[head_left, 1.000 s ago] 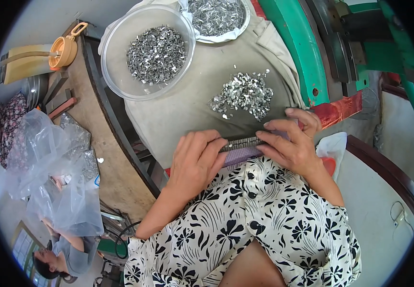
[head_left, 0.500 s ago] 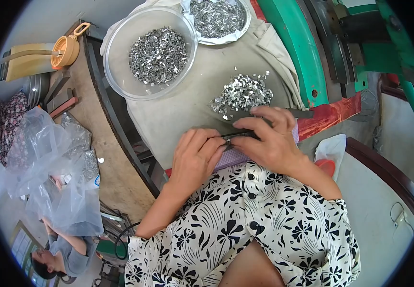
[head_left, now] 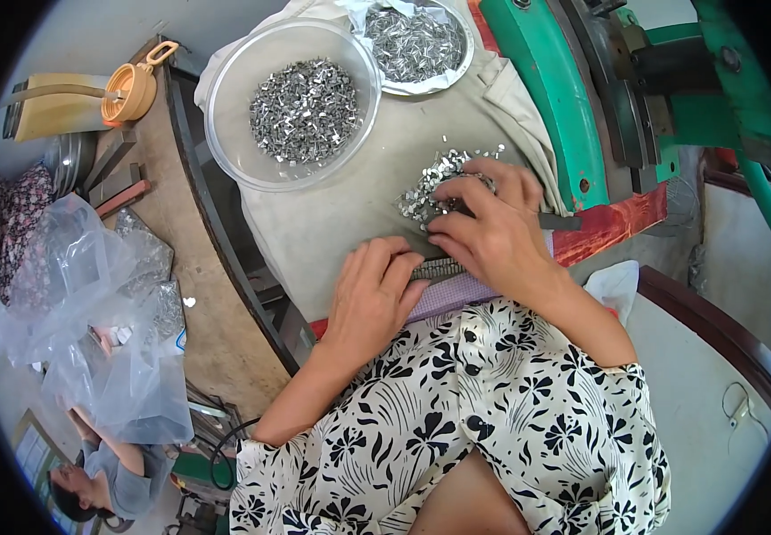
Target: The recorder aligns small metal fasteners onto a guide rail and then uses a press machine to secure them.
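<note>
Pinched at its left end by my left hand [head_left: 372, 290], a narrow dark ridged strip [head_left: 441, 267] lies along the near edge of the cloth-covered work surface. My left thumb and fingers are closed on it. Over the near right side of a loose pile of small shiny metal pieces [head_left: 418, 198] is my right hand [head_left: 503, 223], its fingers bent and spread. My right thumb and index finger are apart at the pile's edge, and the palm hides some pieces. Whether the fingertips touch any piece is hard to make out.
Beyond my hands stand a clear plastic tub [head_left: 225, 147] of small metal pieces and a lined round bowl [head_left: 467, 62] of slim metal pieces. A green machine [head_left: 550, 116] is at right. A wooden table [head_left: 216, 312] with plastic bags [head_left: 91, 294] is at left, with another person [head_left: 118, 473] beyond.
My right hand has moved from the strip up and away to the metal pile, uncovering the strip's ridged face. My left hand has stayed at the strip's left end.
</note>
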{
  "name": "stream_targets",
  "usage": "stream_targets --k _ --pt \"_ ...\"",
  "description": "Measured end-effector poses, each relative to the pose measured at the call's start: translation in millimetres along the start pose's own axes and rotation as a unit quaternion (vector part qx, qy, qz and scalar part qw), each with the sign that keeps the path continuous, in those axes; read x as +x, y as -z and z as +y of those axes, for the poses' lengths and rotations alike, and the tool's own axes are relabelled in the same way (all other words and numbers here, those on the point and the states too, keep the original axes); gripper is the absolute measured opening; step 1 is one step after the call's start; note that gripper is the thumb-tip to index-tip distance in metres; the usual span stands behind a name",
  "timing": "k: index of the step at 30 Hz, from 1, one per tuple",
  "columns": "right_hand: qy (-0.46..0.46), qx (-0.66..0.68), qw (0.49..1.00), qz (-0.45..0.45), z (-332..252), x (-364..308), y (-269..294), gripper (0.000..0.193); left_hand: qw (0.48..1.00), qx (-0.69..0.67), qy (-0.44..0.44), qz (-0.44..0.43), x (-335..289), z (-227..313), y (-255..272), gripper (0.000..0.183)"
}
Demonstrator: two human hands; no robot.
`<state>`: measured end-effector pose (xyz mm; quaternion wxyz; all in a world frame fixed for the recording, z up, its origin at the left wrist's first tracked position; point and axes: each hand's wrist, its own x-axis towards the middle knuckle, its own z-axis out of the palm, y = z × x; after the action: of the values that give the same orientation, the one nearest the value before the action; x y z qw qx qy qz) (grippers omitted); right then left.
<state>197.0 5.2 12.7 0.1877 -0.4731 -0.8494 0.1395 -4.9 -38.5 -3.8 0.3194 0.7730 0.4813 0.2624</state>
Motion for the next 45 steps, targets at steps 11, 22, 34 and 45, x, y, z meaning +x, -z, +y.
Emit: stream_targets --k 11,22,34,45 --pt "0.019 -0.05 0.998 -0.042 -7 6 2 0.01 0.999 0.034 -0.003 -0.013 3 -2 10 0.031" --pt "-0.024 0.021 0.999 -0.04 0 2 12 0.013 1.0 0.009 -0.009 0.003 11 5 -9 0.022" --pt "-0.001 -0.016 0.998 -0.063 -3 5 3 0.014 0.999 0.008 0.035 0.002 8 10 -7 0.032" --pt "-0.028 0.046 0.998 -0.014 12 40 28 0.013 0.996 0.074 -0.014 -0.047 8 5 2 0.032"
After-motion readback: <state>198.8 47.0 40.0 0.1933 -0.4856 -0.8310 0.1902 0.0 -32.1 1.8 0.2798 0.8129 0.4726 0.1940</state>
